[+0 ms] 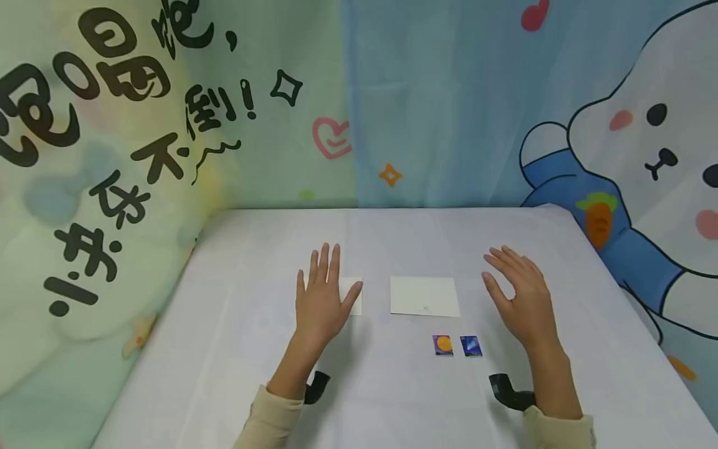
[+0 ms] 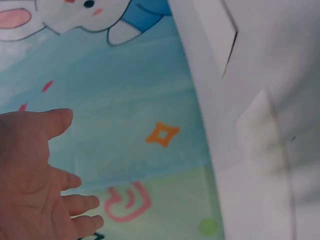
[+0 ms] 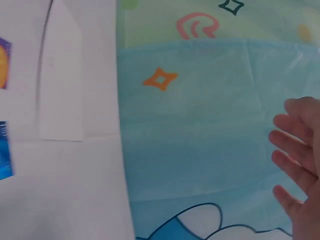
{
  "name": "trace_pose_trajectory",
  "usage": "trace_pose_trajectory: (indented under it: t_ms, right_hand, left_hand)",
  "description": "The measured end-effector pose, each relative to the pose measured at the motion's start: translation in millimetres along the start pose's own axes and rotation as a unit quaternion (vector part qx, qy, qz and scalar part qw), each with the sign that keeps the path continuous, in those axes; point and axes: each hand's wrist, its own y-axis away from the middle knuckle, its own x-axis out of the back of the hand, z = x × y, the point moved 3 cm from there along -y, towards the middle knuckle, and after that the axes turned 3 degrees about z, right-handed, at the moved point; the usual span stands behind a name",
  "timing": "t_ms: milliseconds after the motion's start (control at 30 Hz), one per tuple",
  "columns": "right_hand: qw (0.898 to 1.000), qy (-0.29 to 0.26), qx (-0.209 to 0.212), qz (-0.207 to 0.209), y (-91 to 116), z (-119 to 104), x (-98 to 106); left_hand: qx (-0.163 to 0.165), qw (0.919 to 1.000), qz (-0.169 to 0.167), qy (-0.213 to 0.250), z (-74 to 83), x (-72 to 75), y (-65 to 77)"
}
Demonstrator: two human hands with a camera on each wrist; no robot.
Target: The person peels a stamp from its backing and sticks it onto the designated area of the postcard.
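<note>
My left hand (image 1: 321,302) is raised over the table with straight fingers spread, overlapping a white card (image 1: 350,295) in the head view and hiding much of it. My right hand (image 1: 518,299) hovers at the right, fingers extended and thumb apart, holding nothing. Between the hands lies a second white card (image 1: 424,296) with a tiny mark near its lower edge. In front of that card are two small picture cards: a purple one with an orange disc (image 1: 443,345) and a dark blue one (image 1: 471,346), the latter nearer my right hand.
A white cloth (image 1: 392,399) covers the table. Printed curtains (image 1: 437,125) hang behind its far edge and along the left side. Black straps (image 1: 510,393) show at both wrists, by the beige sleeves.
</note>
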Motion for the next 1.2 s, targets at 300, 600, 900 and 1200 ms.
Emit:
trace_pose_trajectory:
  t_ms: [300, 600, 900, 1200]
  right_hand:
    - [0.997, -0.037, 0.029, 0.057, 45.2, 10.7, -22.1]
    - [0.997, -0.058, 0.000, -0.046, 92.9, 16.6, -50.9]
    - [0.976, -0.096, -0.031, -0.193, 112.7, 31.8, -66.0]
    - [0.973, -0.099, -0.024, -0.209, 120.3, 41.7, -73.3]
  left_hand:
    - [-0.055, 0.9984, 0.000, 0.012, 27.4, -51.2, 28.0]
    - [-0.012, 0.9989, -0.042, -0.017, 11.4, -91.5, 42.6]
    - [0.069, 0.9939, -0.082, 0.025, -41.7, -101.1, 40.9]
    - [0.110, 0.9904, -0.024, 0.081, -96.4, -87.1, 36.8]
